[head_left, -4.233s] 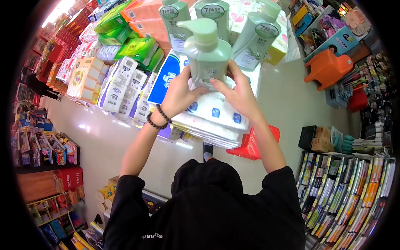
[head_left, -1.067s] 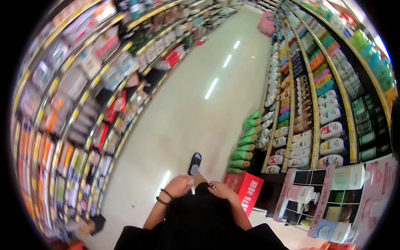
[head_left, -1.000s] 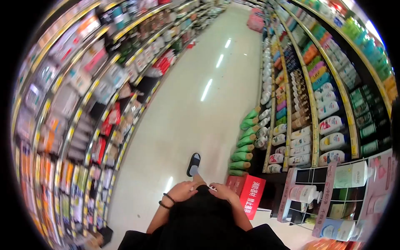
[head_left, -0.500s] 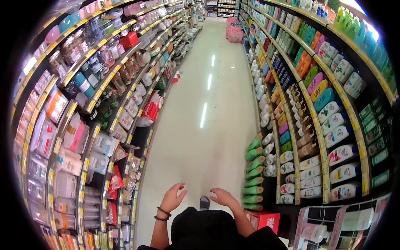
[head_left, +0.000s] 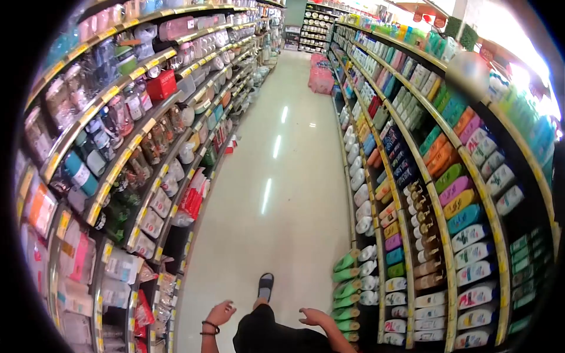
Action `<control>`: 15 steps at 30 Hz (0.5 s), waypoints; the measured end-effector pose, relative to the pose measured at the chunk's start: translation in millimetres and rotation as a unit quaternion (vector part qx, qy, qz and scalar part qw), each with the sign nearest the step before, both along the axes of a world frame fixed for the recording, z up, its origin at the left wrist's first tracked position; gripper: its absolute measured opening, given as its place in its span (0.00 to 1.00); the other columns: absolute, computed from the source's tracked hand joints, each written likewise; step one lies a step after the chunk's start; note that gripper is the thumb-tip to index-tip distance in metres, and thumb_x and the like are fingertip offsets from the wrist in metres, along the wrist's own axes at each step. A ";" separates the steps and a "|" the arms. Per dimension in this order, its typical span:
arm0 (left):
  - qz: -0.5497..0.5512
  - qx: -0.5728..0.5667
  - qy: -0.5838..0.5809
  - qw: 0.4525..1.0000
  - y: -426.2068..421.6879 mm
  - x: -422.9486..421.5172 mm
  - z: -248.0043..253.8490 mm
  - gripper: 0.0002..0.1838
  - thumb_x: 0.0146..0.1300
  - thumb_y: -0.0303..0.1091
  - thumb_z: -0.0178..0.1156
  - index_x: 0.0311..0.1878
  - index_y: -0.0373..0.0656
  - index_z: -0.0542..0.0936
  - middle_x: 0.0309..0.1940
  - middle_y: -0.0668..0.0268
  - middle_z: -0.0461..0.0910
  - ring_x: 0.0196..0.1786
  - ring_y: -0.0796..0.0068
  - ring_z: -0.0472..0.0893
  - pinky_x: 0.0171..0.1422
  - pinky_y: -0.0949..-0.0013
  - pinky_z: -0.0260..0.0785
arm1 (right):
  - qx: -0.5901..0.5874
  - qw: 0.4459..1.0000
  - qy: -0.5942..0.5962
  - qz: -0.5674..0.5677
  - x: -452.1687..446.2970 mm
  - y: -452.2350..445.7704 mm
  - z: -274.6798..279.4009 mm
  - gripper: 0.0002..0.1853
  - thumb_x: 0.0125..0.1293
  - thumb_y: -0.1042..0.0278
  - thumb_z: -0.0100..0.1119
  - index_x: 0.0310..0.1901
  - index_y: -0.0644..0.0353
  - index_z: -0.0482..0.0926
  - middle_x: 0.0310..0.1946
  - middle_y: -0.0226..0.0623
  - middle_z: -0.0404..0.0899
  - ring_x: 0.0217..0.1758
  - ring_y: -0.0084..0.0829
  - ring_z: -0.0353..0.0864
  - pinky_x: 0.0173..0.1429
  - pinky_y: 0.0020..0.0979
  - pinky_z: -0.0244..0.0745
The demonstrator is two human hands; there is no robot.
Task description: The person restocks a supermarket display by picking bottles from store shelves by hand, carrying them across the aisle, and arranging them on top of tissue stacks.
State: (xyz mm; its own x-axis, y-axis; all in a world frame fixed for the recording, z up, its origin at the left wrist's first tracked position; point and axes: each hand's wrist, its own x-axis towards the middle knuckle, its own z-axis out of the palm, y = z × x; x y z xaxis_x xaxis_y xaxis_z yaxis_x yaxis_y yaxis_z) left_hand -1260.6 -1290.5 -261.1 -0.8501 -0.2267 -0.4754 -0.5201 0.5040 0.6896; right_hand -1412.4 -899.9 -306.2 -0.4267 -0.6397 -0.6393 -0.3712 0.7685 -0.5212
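My left hand [head_left: 220, 312] hangs at the lower middle of the view, with a dark beaded bracelet [head_left: 210, 327] round its wrist. Its fingers are loosely curved and apart, and it holds nothing. Opposite it, my right hand [head_left: 315, 317] is also relaxed and holds nothing, its fingers stretched toward the middle. Green-topped items [head_left: 346, 282] on the low right shelf are the goods nearest to it. Between the hands, one foot in a dark sandal [head_left: 266, 286] is forward on the pale floor [head_left: 247, 235].
Left shelves carry plastic containers, bottles and a red box [head_left: 162, 85]. Right shelves hold rows of colourful bottles [head_left: 459, 203] and white bottles [head_left: 474, 273]. Pink wrapped bundles [head_left: 321, 79] stand on the floor farther along the right side. Stocked shelves [head_left: 318, 29] stand at the aisle's far end.
The view has tilted up and moved forward along the aisle. Both hands now sit lower in view, and the sandalled foot shows farther forward. The red box and wire rack at lower right have left view.
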 end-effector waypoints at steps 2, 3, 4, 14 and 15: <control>0.016 -0.009 0.044 0.999 -22.5 -61.0 2.5 0.24 0.66 0.45 0.65 0.60 0.41 0.79 0.47 0.54 0.87 0.49 0.56 0.86 0.55 0.57 0.79 | 0.020 0.999 -0.007 0.028 -49.1 -14.6 5.4 0.31 0.69 0.50 0.59 0.65 0.64 0.73 0.57 0.57 0.80 0.62 0.55 0.79 0.65 0.49 0.74; 0.017 -0.025 0.052 0.998 -31.8 -93.9 -0.9 0.24 0.66 0.44 0.65 0.60 0.41 0.79 0.47 0.53 0.86 0.49 0.55 0.86 0.55 0.56 0.78 | -0.010 1.000 0.003 0.022 -73.7 -25.3 20.7 0.30 0.70 0.50 0.58 0.65 0.64 0.73 0.57 0.57 0.81 0.61 0.54 0.79 0.65 0.48 0.74; 0.024 -0.014 0.087 0.996 -38.5 -128.4 5.8 0.23 0.66 0.43 0.65 0.59 0.41 0.79 0.46 0.54 0.86 0.49 0.55 0.85 0.54 0.55 0.78 | -0.044 0.999 0.011 -0.006 -99.0 -40.2 36.7 0.29 0.71 0.49 0.58 0.65 0.64 0.73 0.56 0.57 0.81 0.61 0.55 0.79 0.65 0.48 0.74; -0.191 0.053 0.182 0.963 -8.0 -409.7 83.6 0.21 0.69 0.39 0.64 0.60 0.40 0.78 0.50 0.54 0.84 0.51 0.56 0.84 0.56 0.57 0.77 | -0.272 0.926 0.118 -0.234 -250.8 -124.0 215.1 0.19 0.73 0.60 0.57 0.60 0.63 0.77 0.53 0.50 0.82 0.58 0.50 0.80 0.62 0.42 0.75; -0.206 0.082 0.161 0.962 2.8 -426.6 89.3 0.21 0.69 0.39 0.64 0.61 0.40 0.78 0.50 0.54 0.84 0.51 0.56 0.84 0.56 0.57 0.77 | -0.278 0.922 0.094 -0.253 -262.3 -122.8 217.3 0.19 0.73 0.61 0.57 0.59 0.63 0.77 0.52 0.49 0.82 0.57 0.50 0.81 0.62 0.42 0.76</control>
State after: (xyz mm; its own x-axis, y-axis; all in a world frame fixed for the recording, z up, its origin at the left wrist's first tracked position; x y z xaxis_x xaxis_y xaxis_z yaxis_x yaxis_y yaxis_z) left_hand -1687.2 -1287.7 -171.8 -0.9608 0.2161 -0.1734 -0.0464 0.4916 0.8696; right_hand -1674.6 -1022.7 -89.0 -0.8308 -0.5341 -0.1565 -0.1621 0.5013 -0.8500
